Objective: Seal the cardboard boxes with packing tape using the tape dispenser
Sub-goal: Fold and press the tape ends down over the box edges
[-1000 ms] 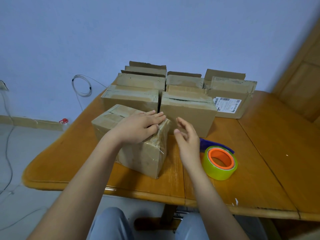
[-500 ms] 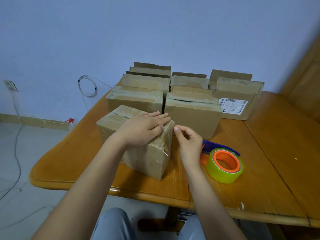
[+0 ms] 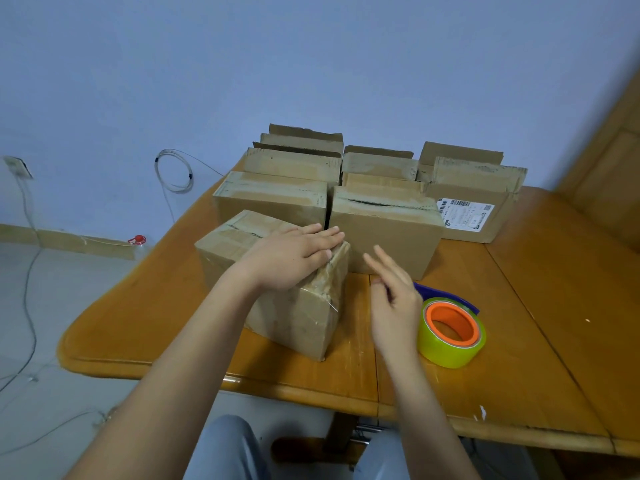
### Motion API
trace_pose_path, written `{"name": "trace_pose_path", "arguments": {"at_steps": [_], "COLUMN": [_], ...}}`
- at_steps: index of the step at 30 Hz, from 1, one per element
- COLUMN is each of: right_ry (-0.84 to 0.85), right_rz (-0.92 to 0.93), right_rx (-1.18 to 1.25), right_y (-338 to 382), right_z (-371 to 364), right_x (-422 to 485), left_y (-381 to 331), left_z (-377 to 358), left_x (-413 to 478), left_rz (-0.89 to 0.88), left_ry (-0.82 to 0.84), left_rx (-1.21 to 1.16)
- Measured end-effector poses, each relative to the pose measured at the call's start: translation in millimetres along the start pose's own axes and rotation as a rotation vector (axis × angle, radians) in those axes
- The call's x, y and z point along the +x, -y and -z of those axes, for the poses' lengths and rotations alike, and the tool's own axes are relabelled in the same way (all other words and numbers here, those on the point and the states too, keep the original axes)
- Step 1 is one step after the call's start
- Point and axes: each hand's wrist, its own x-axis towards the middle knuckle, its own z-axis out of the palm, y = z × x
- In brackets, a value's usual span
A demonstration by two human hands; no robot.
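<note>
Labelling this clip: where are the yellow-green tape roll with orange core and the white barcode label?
yellow-green tape roll with orange core (image 3: 448, 355): head view, on its outer yellow wall.
white barcode label (image 3: 465, 215): head view, on the label's middle.

Table (image 3: 554, 306): wooden, orange-brown and glossy; a rounded corner is seen at the near left, and pale scuffs are noted near the front edge.
Wall (image 3: 311, 64): plain pale blue, behind the table.
White cable (image 3: 173, 174): coiled in a loop against the wall, left of the table.
Socket (image 3: 15, 167): white, fixed to the wall at the far left; a thin lead (image 3: 29, 289) is seen dropping from it to the floor.
Skirting (image 3: 69, 240): tan strip along the wall base.
Bottle (image 3: 138, 241): red-capped, stood by the skirting, partly hidden by the table edge.
Floor (image 3: 69, 341): grey.
Wood panelling (image 3: 609, 188): far right, blurred.
Trousers (image 3: 225, 448): grey-blue; two knees are seen below the near table edge.
</note>
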Motion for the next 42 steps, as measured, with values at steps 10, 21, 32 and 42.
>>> {"name": "trace_pose_path", "arguments": {"at_steps": [10, 21, 32, 42], "right_ry": [0.134, 0.003, 0.247, 0.678], "right_rz": [0.116, -0.142, -0.246, -0.189], "right_rx": [0.070, 0.319, 0.425, -0.128], "right_y": [31.8, 43.2, 29.2, 25.5], "right_z": [-1.6, -13.3, -2.2, 1.7], "right_x": [-39.8, -49.4, -11.3, 50.2], "left_y": [-4.5, -6.7, -7.1, -10.5], "left_z": [-4.4, -6.0, -5.7, -4.8], "left_x": [0.2, -3.1, -1.9, -1.8], "left_rz": [0.053, 0.064, 0.056, 0.059], "left_ry": [-0.051, -0.085, -0.086, -0.057], "left_rx": [0.020, 0.033, 0.071, 0.103]}}
